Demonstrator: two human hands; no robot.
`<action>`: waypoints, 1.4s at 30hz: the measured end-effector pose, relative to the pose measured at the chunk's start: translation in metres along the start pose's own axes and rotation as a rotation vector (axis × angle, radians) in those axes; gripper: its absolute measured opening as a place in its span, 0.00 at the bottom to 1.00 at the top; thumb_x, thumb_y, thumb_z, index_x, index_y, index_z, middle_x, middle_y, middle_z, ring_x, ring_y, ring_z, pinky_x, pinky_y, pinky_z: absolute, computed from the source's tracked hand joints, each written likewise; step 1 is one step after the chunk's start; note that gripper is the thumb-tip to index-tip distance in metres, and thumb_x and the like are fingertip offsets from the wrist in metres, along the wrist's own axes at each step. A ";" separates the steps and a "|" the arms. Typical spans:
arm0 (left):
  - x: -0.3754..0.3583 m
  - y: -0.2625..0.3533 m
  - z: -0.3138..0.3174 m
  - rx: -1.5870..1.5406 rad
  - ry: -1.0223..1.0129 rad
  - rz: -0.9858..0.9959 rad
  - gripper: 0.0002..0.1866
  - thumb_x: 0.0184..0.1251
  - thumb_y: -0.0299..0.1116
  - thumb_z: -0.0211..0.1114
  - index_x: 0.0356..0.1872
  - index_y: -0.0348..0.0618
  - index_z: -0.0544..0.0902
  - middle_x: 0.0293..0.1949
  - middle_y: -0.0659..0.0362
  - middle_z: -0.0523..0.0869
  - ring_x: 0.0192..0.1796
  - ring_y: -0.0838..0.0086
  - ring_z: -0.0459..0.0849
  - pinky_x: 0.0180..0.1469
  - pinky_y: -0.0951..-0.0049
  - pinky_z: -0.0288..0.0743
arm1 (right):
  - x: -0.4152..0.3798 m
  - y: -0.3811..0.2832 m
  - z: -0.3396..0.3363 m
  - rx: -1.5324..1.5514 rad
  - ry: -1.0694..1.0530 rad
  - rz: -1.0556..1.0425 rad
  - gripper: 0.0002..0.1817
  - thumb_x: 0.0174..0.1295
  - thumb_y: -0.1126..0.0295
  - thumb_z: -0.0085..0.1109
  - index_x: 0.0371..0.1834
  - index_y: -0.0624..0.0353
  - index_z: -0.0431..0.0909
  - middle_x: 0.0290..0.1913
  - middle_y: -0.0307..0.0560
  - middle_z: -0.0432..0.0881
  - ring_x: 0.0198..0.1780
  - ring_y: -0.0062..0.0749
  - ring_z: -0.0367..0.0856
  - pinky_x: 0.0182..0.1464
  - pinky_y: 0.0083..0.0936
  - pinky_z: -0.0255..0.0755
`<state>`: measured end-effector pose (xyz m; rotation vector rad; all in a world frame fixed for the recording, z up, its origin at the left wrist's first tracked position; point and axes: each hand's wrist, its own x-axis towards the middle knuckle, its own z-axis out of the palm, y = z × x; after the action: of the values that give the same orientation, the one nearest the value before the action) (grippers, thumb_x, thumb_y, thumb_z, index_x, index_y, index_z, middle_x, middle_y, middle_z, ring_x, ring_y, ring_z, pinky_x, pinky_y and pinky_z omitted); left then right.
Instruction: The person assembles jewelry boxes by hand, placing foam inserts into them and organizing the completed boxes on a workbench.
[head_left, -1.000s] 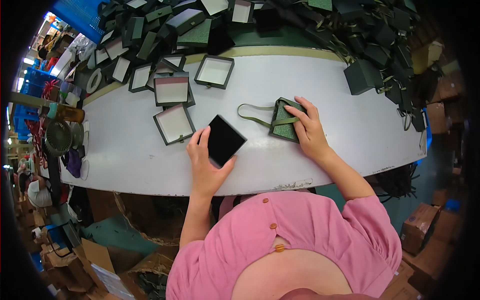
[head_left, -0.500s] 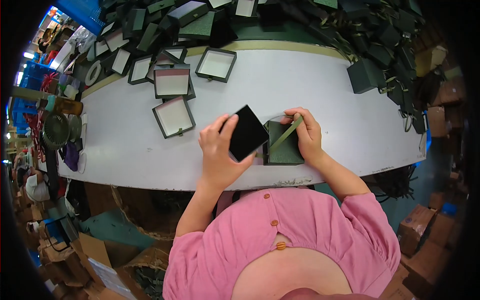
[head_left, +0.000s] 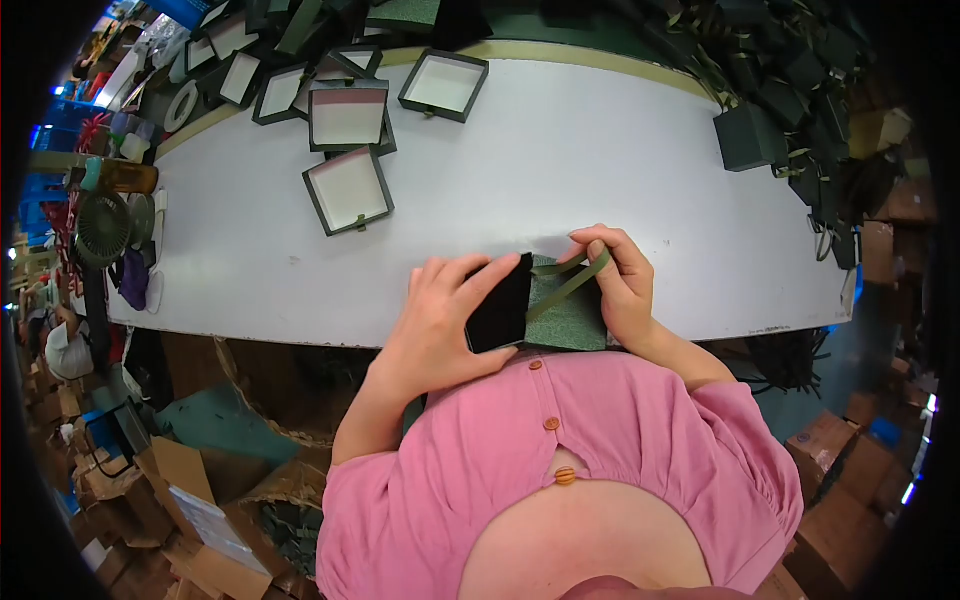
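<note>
My left hand [head_left: 440, 320] grips a flat black square insert [head_left: 498, 312] at the near edge of the white table [head_left: 560, 170]. Right beside it lies a dark green textured box [head_left: 570, 320], touching the insert's right side. My right hand [head_left: 618, 282] holds this box and pinches its green ribbon [head_left: 568, 284], which runs diagonally across the box top. Both hands are close together just in front of my pink shirt.
Several open box trays with white lining [head_left: 348, 190] lie at the table's far left. A heap of dark green boxes and lids [head_left: 770, 135] fills the back and right side. A small fan [head_left: 104, 228] and bottles stand at the left end. Cardboard cartons [head_left: 180, 490] sit on the floor.
Both hands drew toward my body. The green box came from mid-table to the near edge, and the black insert moved from the left up against the box.
</note>
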<state>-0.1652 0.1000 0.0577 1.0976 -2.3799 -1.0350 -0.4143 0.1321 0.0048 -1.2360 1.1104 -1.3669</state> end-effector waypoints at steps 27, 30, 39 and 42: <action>-0.063 -0.085 -0.049 0.535 0.444 -0.593 0.55 0.53 0.46 0.82 0.81 0.49 0.60 0.81 0.43 0.57 0.82 0.40 0.52 0.79 0.34 0.46 | 0.347 0.079 -0.105 -1.585 0.096 -0.284 0.52 0.56 0.72 0.70 0.83 0.23 0.54 0.84 0.62 0.50 0.83 0.72 0.46 0.82 0.56 0.50; -0.012 -0.093 -0.022 0.546 0.502 -0.507 0.55 0.56 0.51 0.81 0.81 0.49 0.59 0.80 0.39 0.53 0.79 0.35 0.54 0.78 0.35 0.49 | 0.383 0.058 -0.106 -1.715 0.048 0.114 0.54 0.58 0.54 0.71 0.84 0.13 0.46 0.88 0.54 0.38 0.85 0.72 0.39 0.80 0.70 0.44; 0.029 -0.117 -0.009 0.345 0.661 -0.352 0.43 0.53 0.39 0.79 0.72 0.45 0.72 0.78 0.44 0.61 0.68 0.41 0.66 0.72 0.44 0.63 | 0.413 0.082 -0.124 -1.767 0.083 0.023 0.48 0.60 0.47 0.73 0.83 0.18 0.55 0.82 0.42 0.62 0.67 0.57 0.77 0.59 0.49 0.80; 0.020 -0.108 -0.006 0.326 0.558 -0.261 0.42 0.49 0.36 0.80 0.70 0.46 0.75 0.77 0.46 0.63 0.68 0.44 0.67 0.71 0.47 0.64 | 0.403 0.085 -0.135 -1.733 0.041 -0.226 0.33 0.60 0.63 0.70 0.70 0.41 0.73 0.64 0.44 0.82 0.57 0.51 0.83 0.52 0.44 0.83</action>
<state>-0.1186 0.0339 -0.0172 1.5963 -2.0147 -0.3316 -0.5582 -0.2749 -0.0351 -2.4965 2.3382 -0.2417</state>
